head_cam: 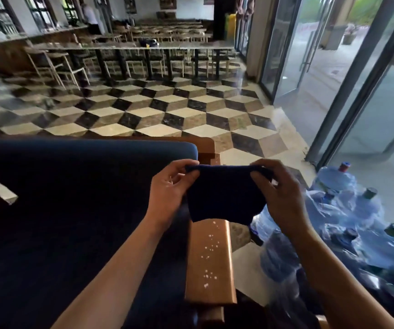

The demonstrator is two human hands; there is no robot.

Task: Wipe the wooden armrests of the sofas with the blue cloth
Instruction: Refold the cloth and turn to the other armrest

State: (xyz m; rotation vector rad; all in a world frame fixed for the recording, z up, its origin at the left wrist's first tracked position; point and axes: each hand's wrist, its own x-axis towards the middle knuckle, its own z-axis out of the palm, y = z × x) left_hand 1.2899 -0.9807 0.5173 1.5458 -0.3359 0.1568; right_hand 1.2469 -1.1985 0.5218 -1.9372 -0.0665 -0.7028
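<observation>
The blue cloth [224, 195] hangs spread in the air above the far part of the wooden armrest [211, 262], its top edge stretched left to right and its lower edge drooping just over the wood. The armrest's long axis runs from the viewer away toward the tiled floor [143, 110]; white specks dot its top. The sofa's blue cushion [72, 198] borders its left edge; water bottles [347, 224] crowd the floor on its right. The left hand [169, 188] pinches the cloth's upper left corner with curled fingers. The right hand [279, 193] grips the upper right corner likewise. Both forearms reach forward, wrists raised.
</observation>
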